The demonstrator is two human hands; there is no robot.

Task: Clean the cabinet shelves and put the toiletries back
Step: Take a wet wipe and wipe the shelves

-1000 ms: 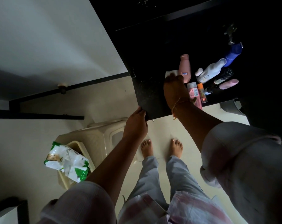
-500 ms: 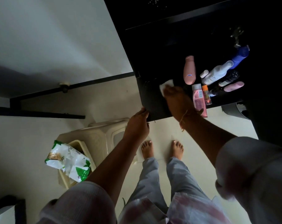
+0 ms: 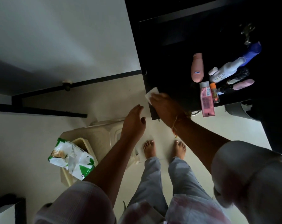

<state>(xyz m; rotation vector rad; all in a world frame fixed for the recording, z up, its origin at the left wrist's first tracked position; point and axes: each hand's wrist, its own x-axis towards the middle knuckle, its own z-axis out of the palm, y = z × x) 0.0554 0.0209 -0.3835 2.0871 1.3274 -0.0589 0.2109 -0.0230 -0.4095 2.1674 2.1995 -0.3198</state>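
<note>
at shelf corner (image 3: 150, 101), right hand (image 3: 166, 107) pressing wipe (image 3: 151, 94), left hand (image 3: 133, 120) spread, empty

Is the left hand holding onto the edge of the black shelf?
No, the left hand hangs open in the air beside the black shelf, touching nothing.

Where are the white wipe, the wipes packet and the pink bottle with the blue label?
white wipe (image 3: 150, 94), head view, exposed corner beyond the fingers.
wipes packet (image 3: 70, 159), head view, middle of wrapper.
pink bottle (image 3: 197, 68), head view, mid-body above label.
</note>
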